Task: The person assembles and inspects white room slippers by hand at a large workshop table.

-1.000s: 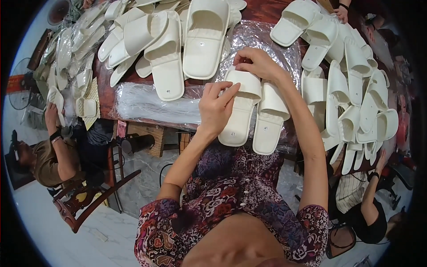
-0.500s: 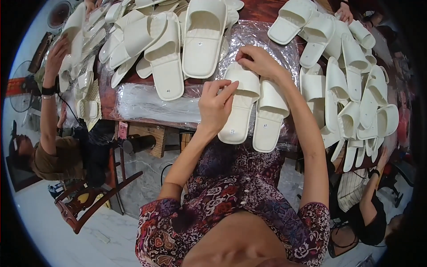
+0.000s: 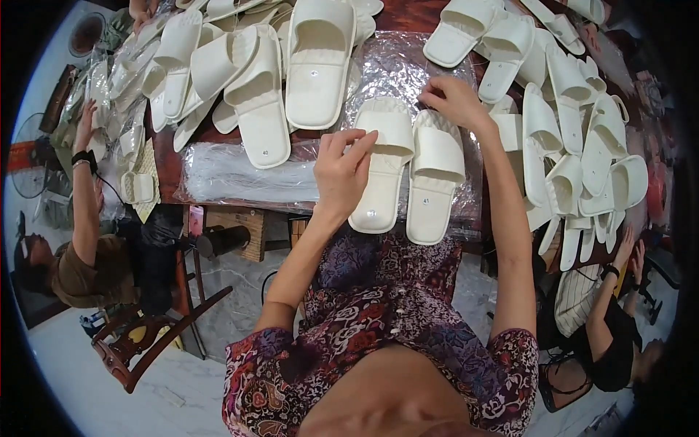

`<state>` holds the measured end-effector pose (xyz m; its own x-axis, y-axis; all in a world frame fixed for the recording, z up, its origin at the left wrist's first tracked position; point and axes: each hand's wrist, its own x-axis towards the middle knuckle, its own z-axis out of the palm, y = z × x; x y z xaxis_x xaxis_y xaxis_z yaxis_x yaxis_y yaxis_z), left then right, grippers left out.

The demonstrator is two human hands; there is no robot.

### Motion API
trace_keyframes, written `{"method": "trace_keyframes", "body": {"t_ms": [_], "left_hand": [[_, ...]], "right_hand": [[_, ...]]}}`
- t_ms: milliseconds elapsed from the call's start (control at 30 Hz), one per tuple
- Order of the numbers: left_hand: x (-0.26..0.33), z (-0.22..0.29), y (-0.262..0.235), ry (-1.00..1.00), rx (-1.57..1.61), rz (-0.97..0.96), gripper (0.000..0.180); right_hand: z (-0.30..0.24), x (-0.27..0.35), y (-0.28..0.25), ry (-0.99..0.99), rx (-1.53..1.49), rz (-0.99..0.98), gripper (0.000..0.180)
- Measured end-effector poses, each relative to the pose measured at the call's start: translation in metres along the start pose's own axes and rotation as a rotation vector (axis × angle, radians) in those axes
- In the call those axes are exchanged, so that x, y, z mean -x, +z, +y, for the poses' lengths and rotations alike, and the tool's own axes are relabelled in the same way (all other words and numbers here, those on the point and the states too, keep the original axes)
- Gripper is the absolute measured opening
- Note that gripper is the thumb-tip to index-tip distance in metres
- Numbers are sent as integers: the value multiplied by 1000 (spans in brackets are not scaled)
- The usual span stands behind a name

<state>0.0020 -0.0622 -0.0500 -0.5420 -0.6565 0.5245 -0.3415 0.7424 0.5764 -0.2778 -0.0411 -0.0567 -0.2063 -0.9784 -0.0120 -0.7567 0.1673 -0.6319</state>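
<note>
Left hand [image 3: 341,169] loosely open, fingertips touching left slipper [image 3: 381,164], right hand [image 3: 455,102] pinching toe end of right slipper [image 3: 435,175], pair side by side on plastic bags [image 3: 247,178], bench [image 3: 169,171] crowded with white slippers.

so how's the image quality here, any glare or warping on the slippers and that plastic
Head view: strong fisheye, the table edge bows and the rim is black. Glare speckles the clear plastic sheet under the pair of white slippers. The left hand and right hand are sharp; slippers near the rim look stretched.
</note>
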Motion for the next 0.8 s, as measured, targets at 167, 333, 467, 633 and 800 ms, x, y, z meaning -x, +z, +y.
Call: {"method": "trace_keyframes", "body": {"t_ms": [167,333,467,633,800], "left_hand": [[1,0,1,-6,12,1,38],[0,1,1,2,4,1,38],[1,-2,3,11,9,17,38],[1,-3,3,30,-17,12,39],[1,-2,3,1,-11,0,39]], "right_hand": [[-2,1,4,85,60,-78,32],[1,6,10,5,-19,80,31],[-3,19,6,4,-225,150,23],[-9,31,2,-23,-321,215,17],[-13,37,0,-5,-331,236,18]]}}
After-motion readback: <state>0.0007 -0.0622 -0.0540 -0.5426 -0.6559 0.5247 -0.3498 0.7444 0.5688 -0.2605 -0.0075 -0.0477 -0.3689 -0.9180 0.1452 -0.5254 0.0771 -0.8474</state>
